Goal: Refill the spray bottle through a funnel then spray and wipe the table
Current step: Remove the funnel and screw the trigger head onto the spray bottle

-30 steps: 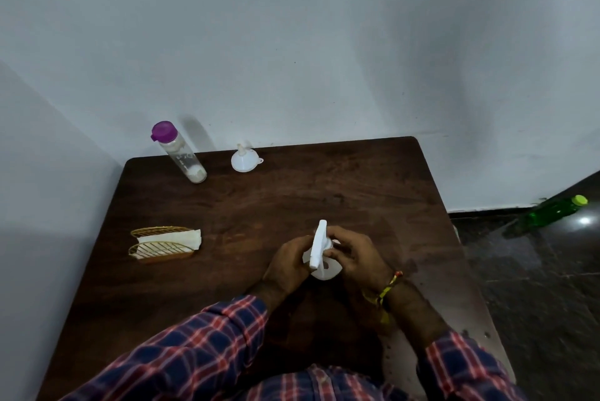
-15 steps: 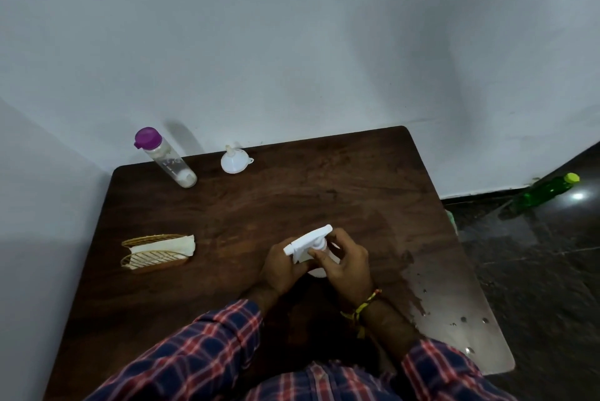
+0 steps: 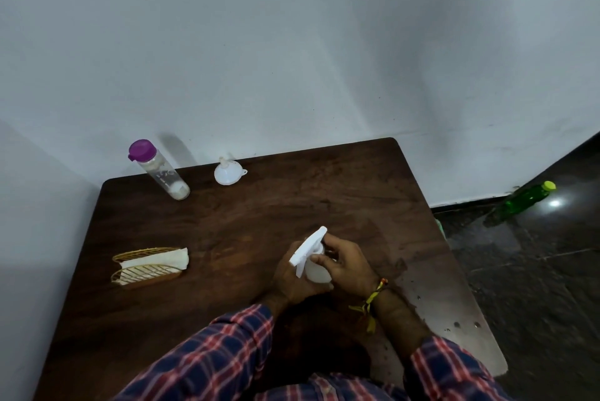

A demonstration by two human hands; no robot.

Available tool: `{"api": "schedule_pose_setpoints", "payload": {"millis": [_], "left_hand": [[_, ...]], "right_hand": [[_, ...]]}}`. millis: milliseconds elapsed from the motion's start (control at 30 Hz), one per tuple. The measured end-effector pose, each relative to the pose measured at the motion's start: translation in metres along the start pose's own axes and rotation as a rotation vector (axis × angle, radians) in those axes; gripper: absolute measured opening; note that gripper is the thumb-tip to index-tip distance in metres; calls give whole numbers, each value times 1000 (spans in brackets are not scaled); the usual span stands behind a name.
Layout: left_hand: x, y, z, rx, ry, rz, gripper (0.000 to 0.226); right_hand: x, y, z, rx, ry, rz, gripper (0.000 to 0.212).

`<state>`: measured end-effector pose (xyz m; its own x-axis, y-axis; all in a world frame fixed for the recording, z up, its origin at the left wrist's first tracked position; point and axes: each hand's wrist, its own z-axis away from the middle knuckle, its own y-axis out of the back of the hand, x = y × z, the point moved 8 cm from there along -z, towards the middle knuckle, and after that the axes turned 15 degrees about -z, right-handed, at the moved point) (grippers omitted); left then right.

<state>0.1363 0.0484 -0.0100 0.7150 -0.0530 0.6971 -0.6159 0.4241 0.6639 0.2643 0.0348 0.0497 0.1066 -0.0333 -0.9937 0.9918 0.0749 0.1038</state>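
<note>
Head view: spray bottle at near centre of the tabletop, white, small, rounded body, upright, mostly hidden between both hands. Trigger head now angled from near-left to far-right, turned round from where it pointed half a second ago and a second ago. Judged as unscrewing under way, head not yet off; refill not yet begun. Left hand wrapped round the bottle's left side, grip closed on the body. Right hand curled over the neck and head, grip closed there, fingertips pinching just under the trigger head. Funnel untouched at the far edge, mouth down, spout up, well apart from the hands. Clear bottle with purple cap upright to the funnel's left, also far; likely the refill source, contents hard to tell. Wire holder with white napkins at left. Wet smears on the near-right tabletop. Green bottle on the floor, far right.
</note>
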Motion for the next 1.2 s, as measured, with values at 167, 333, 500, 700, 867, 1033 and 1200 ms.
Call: {"api": "schedule_pose_setpoints", "payload": {"millis": [167, 333, 500, 700, 867, 1033, 1200], "left_hand": [[10, 0, 3, -38, -9, -157, 108], [42, 4, 14, -265, -190, -132, 86], [68, 25, 12, -213, -220, -120, 80], [85, 45, 14, -148, -235, -111, 80], [90, 49, 21, -192, -230, -102, 87], [91, 48, 27, -218, -200, -131, 93], [100, 50, 33, -239, -226, -130, 88]], "right_hand": [[-25, 19, 1, -31, -11, -172, 23], [-45, 29, 5, -382, -190, -275, 24], [-70, 39, -2, -141, 31, -293, 27], [-111, 34, 6, 110, 249, -82, 29], [-111, 35, 7, -84, 118, -415, 27], [-114, 31, 9, -267, 52, -403, 30], [-110, 36, 13, -270, -23, -470, 33]]}}
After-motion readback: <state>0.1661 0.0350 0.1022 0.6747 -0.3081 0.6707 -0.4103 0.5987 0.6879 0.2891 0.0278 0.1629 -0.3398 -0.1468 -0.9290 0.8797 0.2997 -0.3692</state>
